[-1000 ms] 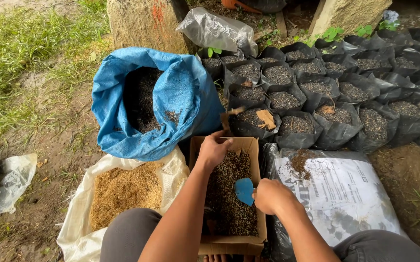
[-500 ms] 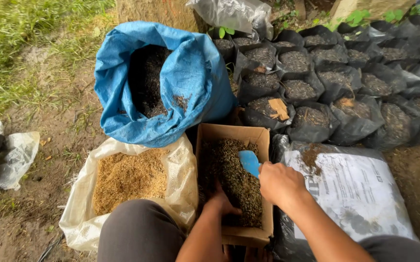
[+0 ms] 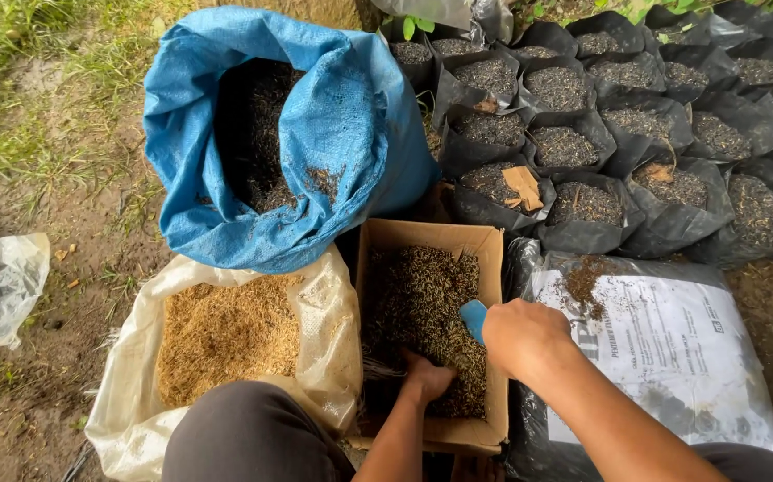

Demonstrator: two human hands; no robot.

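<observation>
An open cardboard box [image 3: 431, 235] lies in front of my knees, filled with a dark soil and husk mix [image 3: 418, 299]. My left hand [image 3: 427, 378] rests at the near end of the box, fingers curled down into the mix; whether it grips anything is hidden. My right hand [image 3: 524, 336] hovers over the box's right side, closed around a small blue scoop [image 3: 473, 319] whose blade points into the mix.
A blue sack [image 3: 355, 134] of dark compost lies open beyond the box. A pale sack [image 3: 328, 312] of golden husks sits to the left. Several filled black grow bags [image 3: 583, 203] stand at the back right. A printed plastic bag [image 3: 672, 348] lies to the right, and bare dirt and grass to the left.
My left hand has drawn back from the far end of the box to its near end. My right hand with the scoop has shifted slightly over the box. The view has moved closer.
</observation>
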